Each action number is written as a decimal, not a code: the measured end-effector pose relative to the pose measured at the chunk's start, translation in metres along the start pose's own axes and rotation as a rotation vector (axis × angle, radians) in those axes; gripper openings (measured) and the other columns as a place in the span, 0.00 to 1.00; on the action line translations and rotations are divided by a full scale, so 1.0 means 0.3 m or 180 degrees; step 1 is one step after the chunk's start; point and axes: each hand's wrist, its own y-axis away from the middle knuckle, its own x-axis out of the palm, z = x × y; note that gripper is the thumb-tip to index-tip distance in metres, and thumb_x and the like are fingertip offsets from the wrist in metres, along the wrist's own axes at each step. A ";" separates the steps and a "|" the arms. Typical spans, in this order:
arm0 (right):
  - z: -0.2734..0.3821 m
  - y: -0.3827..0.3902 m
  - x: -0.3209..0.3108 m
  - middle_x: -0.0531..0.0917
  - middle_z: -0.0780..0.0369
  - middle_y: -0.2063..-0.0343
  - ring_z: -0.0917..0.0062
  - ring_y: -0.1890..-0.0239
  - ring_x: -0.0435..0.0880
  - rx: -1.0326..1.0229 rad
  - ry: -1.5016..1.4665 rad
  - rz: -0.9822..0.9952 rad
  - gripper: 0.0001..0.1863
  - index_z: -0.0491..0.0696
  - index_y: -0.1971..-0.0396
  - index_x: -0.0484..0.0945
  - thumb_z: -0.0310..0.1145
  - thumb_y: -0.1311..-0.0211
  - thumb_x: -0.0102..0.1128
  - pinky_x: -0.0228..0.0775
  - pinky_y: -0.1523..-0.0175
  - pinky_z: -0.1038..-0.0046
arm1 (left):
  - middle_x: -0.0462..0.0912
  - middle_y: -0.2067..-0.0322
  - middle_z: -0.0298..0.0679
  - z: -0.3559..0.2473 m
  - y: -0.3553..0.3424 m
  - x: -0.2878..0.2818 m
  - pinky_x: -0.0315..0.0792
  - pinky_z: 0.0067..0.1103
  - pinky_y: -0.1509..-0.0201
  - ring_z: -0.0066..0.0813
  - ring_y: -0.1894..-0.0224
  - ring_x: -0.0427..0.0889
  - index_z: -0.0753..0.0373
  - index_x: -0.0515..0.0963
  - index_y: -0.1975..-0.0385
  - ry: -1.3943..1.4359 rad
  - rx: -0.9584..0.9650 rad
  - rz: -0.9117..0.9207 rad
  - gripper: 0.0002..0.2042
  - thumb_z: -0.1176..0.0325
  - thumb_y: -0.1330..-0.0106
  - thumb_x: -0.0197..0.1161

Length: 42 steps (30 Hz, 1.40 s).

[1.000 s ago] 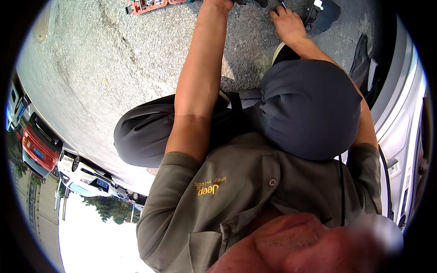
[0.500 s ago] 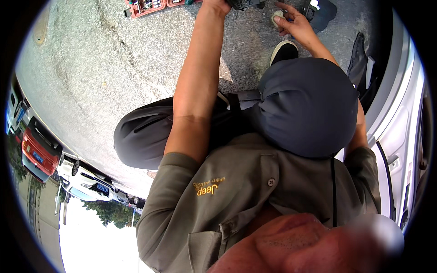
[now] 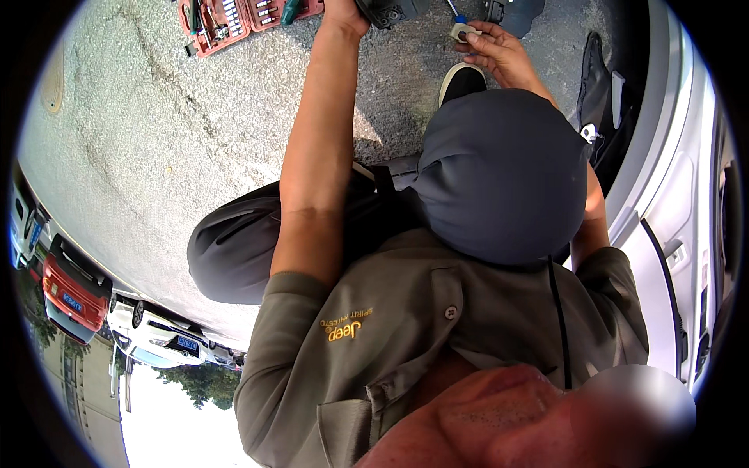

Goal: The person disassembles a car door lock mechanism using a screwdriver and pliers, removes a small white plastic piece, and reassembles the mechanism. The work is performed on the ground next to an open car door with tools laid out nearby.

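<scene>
At the top edge, my left hand (image 3: 343, 15) is closed on a dark plastic part (image 3: 395, 11), which is partly cut off by the frame. My right hand (image 3: 501, 51) grips a screwdriver (image 3: 462, 33) with a pale handle, a blue collar and a thin metal shaft pointing up toward the top edge. The fingers hide part of the handle. Beyond the right hand, another dark plastic piece (image 3: 521, 17) lies on the ground.
An open red tool case (image 3: 243, 22) with sockets sits at the top left, a green-handled tool (image 3: 291, 11) on it. My bent knee (image 3: 507, 179) and shoe (image 3: 462, 81) are below the right hand. A white car door (image 3: 663, 226) stands at the right; parked cars (image 3: 152, 334) line the left.
The view has shifted, showing more of the tool case. My right hand has turned the screwdriver, so its shaft and blue collar now show. The left hand still holds the plastic part.
</scene>
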 end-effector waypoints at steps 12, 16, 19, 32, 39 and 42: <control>-0.072 0.147 -0.121 0.84 0.53 0.53 0.65 0.50 0.88 -0.0293 -0.0798 -0.1078 0.27 0.37 0.37 0.68 0.25 0.33 0.67 0.86 0.48 0.70 | 0.86 0.70 0.35 0.157 -0.133 0.056 0.79 0.24 0.66 0.28 0.71 0.85 0.59 0.81 0.59 -0.0413 -0.0597 0.0119 0.10 0.59 0.32 0.65; -0.128 0.151 -0.152 0.85 0.57 0.56 0.72 0.59 0.87 -0.0216 -0.0746 -0.1601 0.27 0.37 0.38 0.72 0.30 0.33 0.69 0.83 0.57 0.73 | 0.85 0.71 0.34 0.205 -0.155 0.088 0.78 0.23 0.68 0.26 0.73 0.83 0.57 0.82 0.61 -0.0579 -0.0608 -0.0075 0.09 0.60 0.33 0.67; -0.175 0.121 -0.196 0.86 0.60 0.58 0.76 0.63 0.85 -0.0176 -0.0918 -0.1572 0.24 0.38 0.42 0.77 0.34 0.33 0.70 0.79 0.61 0.75 | 0.84 0.72 0.33 0.221 -0.167 0.091 0.77 0.23 0.68 0.26 0.73 0.82 0.57 0.82 0.61 -0.0837 -0.0459 -0.0185 0.09 0.60 0.33 0.67; -0.029 -0.034 0.067 0.87 0.63 0.61 0.79 0.60 0.85 -0.0211 0.0866 -0.0544 0.24 0.43 0.45 0.82 0.46 0.31 0.69 0.79 0.53 0.74 | 0.86 0.68 0.35 0.227 -0.207 0.049 0.81 0.26 0.64 0.29 0.69 0.85 0.57 0.81 0.59 -0.0607 -0.0723 0.0048 0.08 0.62 0.31 0.65; -0.026 -0.085 0.069 0.85 0.55 0.53 0.73 0.57 0.85 -0.0385 -0.1401 0.0582 0.24 0.38 0.38 0.75 0.40 0.22 0.47 0.78 0.50 0.70 | 0.87 0.68 0.36 0.231 -0.191 0.067 0.83 0.27 0.62 0.31 0.68 0.87 0.59 0.82 0.59 -0.0330 -0.0898 -0.0092 0.09 0.62 0.30 0.65; -0.020 -0.063 0.015 0.85 0.54 0.54 0.70 0.58 0.83 -0.0231 -0.2085 0.1329 0.28 0.37 0.38 0.75 0.39 0.23 0.31 0.75 0.50 0.66 | 0.87 0.69 0.35 0.215 -0.198 0.046 0.82 0.26 0.64 0.30 0.70 0.86 0.58 0.83 0.58 -0.0390 -0.0977 -0.0022 0.10 0.60 0.31 0.65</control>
